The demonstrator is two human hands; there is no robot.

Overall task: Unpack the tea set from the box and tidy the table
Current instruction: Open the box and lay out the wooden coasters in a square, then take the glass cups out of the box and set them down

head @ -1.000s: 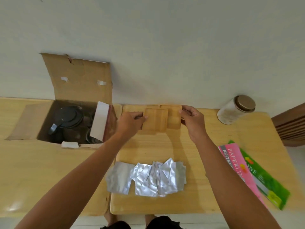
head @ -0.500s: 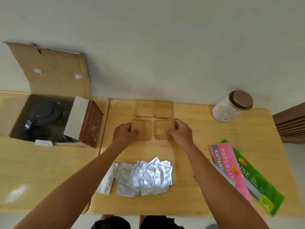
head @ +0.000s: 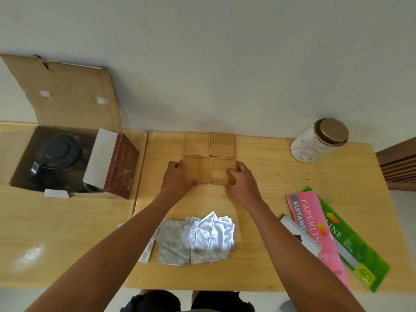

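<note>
While your left hand (head: 180,176) and right hand (head: 239,179) pinch the two near coasters (head: 222,171), the teapot (head: 57,152) waits leftward in the box (head: 27,176), nearer your left.

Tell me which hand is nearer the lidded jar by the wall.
Right. The right hand rests on the near-right wooden coaster, closer to the jar; the left hand, at the near-left coaster, is farther away.

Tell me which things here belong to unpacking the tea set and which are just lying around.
Job: cardboard box, black teapot inside it, four wooden coasters, foil sachets, brown carton.
Lying about: lidded jar, pink and green Paperline pads.
</note>
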